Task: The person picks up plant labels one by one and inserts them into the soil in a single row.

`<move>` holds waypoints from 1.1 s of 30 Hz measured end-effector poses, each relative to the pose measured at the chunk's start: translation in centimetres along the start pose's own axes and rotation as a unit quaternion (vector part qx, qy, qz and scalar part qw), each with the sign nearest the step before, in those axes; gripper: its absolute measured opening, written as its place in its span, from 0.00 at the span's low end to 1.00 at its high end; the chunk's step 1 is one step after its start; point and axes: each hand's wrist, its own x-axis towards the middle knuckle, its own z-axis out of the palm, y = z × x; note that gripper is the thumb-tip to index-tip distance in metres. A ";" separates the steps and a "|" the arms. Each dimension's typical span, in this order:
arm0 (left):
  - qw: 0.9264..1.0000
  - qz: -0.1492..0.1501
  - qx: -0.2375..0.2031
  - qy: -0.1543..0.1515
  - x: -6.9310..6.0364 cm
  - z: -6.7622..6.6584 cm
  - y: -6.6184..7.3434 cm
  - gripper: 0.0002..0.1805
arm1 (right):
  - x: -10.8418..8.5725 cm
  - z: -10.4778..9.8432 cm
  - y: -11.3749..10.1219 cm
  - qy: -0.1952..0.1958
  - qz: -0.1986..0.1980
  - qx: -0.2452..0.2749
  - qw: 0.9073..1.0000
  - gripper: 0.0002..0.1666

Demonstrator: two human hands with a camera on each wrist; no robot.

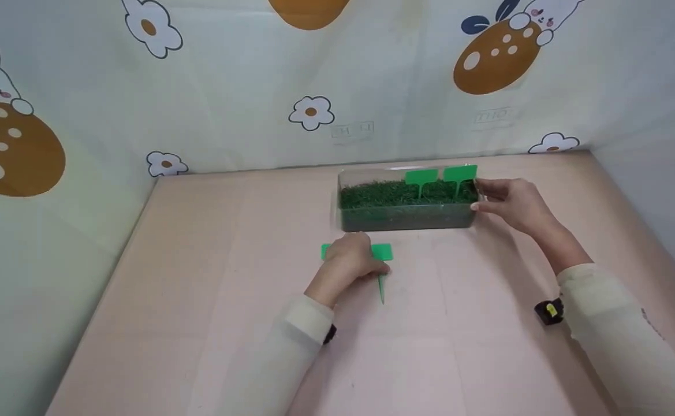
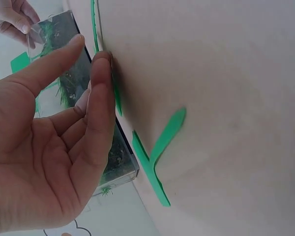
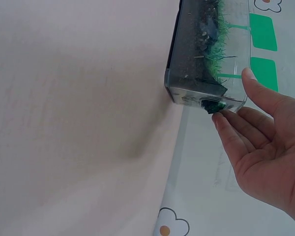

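A clear plastic box [image 1: 406, 218] of dark soil and green grass stands near the back wall. Two green plant labels, one on the left [image 1: 421, 177] and one on the right [image 1: 461, 173], stand upright in the grass. My right hand [image 1: 519, 205] holds the box's right end, thumb at the front corner, fingers against the end wall. In front of the box, my left hand [image 1: 346, 260] reaches over two more green labels lying on the table, a left one [image 2: 155, 162] and a right one [image 1: 382, 252]. Its thumb and forefinger are apart, fingertips at the right label, partly hiding it.
The pale pink table [image 1: 210, 289] spreads around the box. Close behind the box rises a wall covering [image 1: 227, 115] printed with flowers and rabbits. A small black device [image 1: 549, 312] sits at the right wrist.
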 end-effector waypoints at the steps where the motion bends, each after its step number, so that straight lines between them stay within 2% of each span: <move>1: 1.000 0.001 0.001 0.000 0.0 0.1 0.1 0.22 | 0.0 0.0 0.0 -0.001 0.000 0.000 1.000 0.38; 7: 1.000 0.005 0.013 -0.001 0.3 0.2 0.1 0.17 | 0.0 0.0 -0.1 0.000 0.001 0.001 1.000 0.38; 11: 1.000 0.004 0.004 -0.001 0.4 0.2 0.0 0.12 | -0.1 -0.1 -0.1 0.001 -0.002 -0.005 1.000 0.38; 16: 1.000 0.005 0.001 0.006 0.2 0.4 -0.1 0.15 | -0.1 -0.1 -0.2 0.000 -0.005 -0.008 1.000 0.38; 21: 0.999 0.003 0.038 0.023 0.0 0.4 0.2 0.13 | -0.1 0.0 -0.2 -0.001 -0.003 -0.011 1.000 0.39; 24: 0.998 0.006 0.054 0.028 -0.2 0.4 0.4 0.16 | -0.1 -0.1 -0.3 -0.002 0.000 -0.011 1.000 0.39; 33: 0.998 0.018 0.055 0.038 -0.5 0.7 0.6 0.22 | -0.1 -0.1 -0.3 -0.005 0.004 -0.012 1.000 0.39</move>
